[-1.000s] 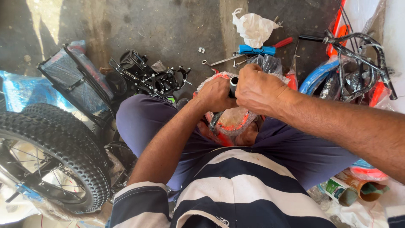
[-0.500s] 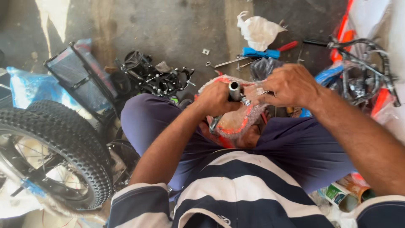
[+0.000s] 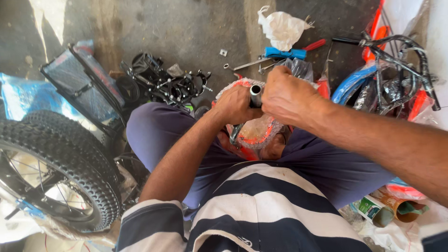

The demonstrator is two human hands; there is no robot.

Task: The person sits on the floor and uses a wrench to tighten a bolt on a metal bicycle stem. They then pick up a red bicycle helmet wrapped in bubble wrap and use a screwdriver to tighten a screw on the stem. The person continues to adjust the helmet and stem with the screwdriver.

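Centre frame: left hand (image 3: 235,105) closed around grey metal tube (image 3: 255,90). Right hand (image 3: 287,95) curled against tube's top; grasp unclear. Orange plastic-wrapped part (image 3: 256,133) below. Tyre (image 3: 56,163) lower left.

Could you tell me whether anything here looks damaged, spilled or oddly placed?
Nothing looks broken or spilled. The floor is cluttered, though: wrenches, a blue-handled tool and black brake parts lie loose. Both hands, left hand and right hand, grip a metal tube whose plastic wrapping is torn open.
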